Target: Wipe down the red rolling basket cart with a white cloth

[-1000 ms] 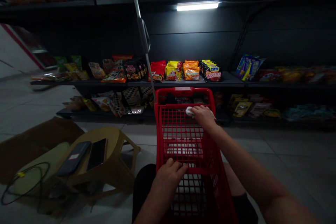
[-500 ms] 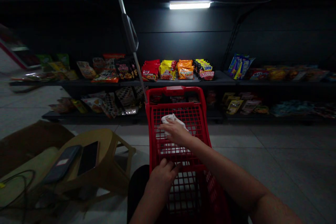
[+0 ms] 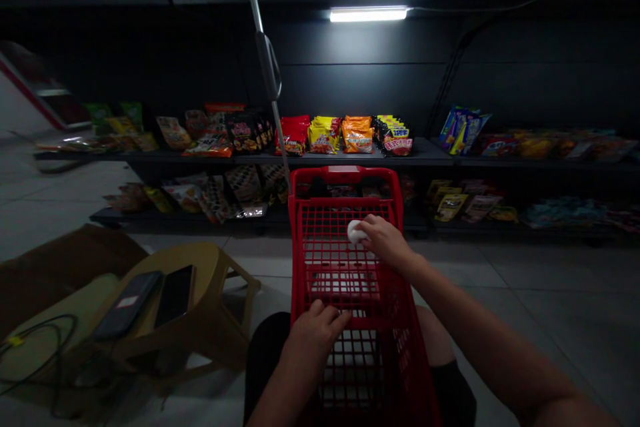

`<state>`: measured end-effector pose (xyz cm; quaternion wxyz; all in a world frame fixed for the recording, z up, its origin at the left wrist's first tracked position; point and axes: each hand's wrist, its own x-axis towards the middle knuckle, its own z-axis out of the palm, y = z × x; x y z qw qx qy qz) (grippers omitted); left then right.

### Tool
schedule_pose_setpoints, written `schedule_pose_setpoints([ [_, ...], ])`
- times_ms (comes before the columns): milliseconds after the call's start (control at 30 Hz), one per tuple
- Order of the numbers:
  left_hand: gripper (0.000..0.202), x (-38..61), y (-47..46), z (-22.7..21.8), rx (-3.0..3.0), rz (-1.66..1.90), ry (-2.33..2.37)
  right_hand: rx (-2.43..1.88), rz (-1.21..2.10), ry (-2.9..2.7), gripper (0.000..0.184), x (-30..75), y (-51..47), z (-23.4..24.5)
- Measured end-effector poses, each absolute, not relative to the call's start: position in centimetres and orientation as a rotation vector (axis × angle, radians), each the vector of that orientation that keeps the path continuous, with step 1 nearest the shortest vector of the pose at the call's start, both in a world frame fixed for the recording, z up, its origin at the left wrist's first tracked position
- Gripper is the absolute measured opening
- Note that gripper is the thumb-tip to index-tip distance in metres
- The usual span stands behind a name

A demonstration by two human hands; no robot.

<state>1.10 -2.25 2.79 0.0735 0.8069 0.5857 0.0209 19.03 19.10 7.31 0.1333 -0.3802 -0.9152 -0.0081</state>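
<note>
A red plastic shopping basket lies tilted in front of me across my knees, its mesh side facing up. My left hand grips a bar near its close end, fingers curled over it. My right hand is closed on a small white cloth pressed against the mesh near the far end. A metal pull handle rises from the basket's far left corner.
A tan plastic stool at my left carries two dark phones. Left of it lie a cardboard box and a black cable. Dark shelves with noodle packets stand ahead under a strip light. Tiled floor spreads on the right.
My right hand slid the cloth left and toward me over the mesh, then back right and toward the far end. The left hand kept its grip on the basket.
</note>
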Motion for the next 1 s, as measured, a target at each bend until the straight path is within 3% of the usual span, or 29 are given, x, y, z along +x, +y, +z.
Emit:
schedule_pose_setpoints([
  [200,0.039,1.2,-2.2,2.7,2.431,0.091,1.779,-1.296,-0.043,-2.547,0.022,17.0,18.0,7.5],
  [400,0.043,1.4,-2.3,2.8,2.433,0.060,1.834,-0.829,0.036,-2.670,0.026,7.5,14.8,6.5],
  [533,0.045,1.3,-2.4,2.9,2.428,0.035,1.851,-0.598,0.055,-2.735,0.027,7.4,14.1,6.2],
  [700,0.041,1.1,-2.5,3.0,2.431,0.076,1.815,-0.974,0.150,-2.688,0.035,15.4,16.3,7.0],
  [833,0.044,1.0,-2.7,2.8,2.467,0.111,1.794,-1.344,0.110,-2.556,0.028,22.0,17.6,7.6],
  [1000,0.042,1.0,-2.7,2.5,2.519,0.103,1.785,-1.292,0.070,-2.545,0.028,19.2,15.5,7.1],
])
